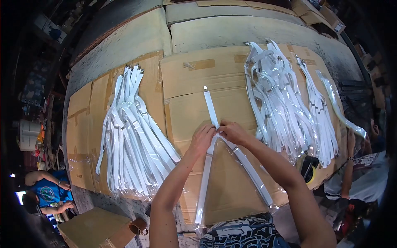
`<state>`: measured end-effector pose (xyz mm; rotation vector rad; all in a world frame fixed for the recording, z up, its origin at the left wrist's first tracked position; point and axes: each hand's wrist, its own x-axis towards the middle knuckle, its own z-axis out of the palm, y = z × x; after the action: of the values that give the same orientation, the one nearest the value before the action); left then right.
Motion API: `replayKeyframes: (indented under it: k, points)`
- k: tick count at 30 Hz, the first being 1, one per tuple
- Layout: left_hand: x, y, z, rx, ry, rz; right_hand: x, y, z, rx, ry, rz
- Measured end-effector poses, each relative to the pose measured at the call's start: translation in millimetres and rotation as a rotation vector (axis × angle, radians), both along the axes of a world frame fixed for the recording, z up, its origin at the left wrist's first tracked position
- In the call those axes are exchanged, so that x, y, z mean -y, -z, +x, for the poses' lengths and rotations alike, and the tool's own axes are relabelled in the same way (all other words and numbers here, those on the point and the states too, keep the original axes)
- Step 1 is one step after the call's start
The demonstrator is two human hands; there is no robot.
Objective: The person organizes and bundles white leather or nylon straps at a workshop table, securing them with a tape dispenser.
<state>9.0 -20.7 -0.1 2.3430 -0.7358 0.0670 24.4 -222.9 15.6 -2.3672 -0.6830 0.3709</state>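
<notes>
Both hands pinch a white strap between two bundles

At the far left a co-worker in a blue shirt point(47, 191) stands beside the tabletop's left edge, and an open-topped brown roll point(138, 226) sits next to a cardboard box point(95, 227) off the near left corner. On the cardboard sheets point(192, 82) over the tabletop, we have a fanned left bundle point(131, 136) of white straps, its dark clips toward the far edge and its loose ends toward the near edge, close to our left forearm.

Mid-tabletop lies our white strap point(211, 108), one end pointing to the far edge and two legs spreading toward the near edge. Our left hand point(203, 137) and right hand point(232, 132) are close together, fingers closed on the junction. Our right forearm crosses above the right leg and screens part of it.

Just right of that forearm, a tangled heap point(275, 95) crowds the tabletop's right half, with a slimmer bundle point(318, 109) against it. Beyond, a single wrapped strap point(337, 103) runs along the right edge toward another person's hand point(350, 139); we cannot tell whether it is held. A black tape dispenser point(308, 168) sits by the near right corner.
</notes>
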Motion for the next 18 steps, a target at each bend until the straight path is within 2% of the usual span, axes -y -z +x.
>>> replayKeyframes:
  k: [8, 18]
  points:
    - [-5, -3, 1, -0.044, 0.037, -0.136, 6, -1, 6, 0.060, -0.131, 0.023]
    - [-3, 1, -4, -0.021, -0.009, -0.151, 3, 13, 6, 0.333, -0.267, 0.063]
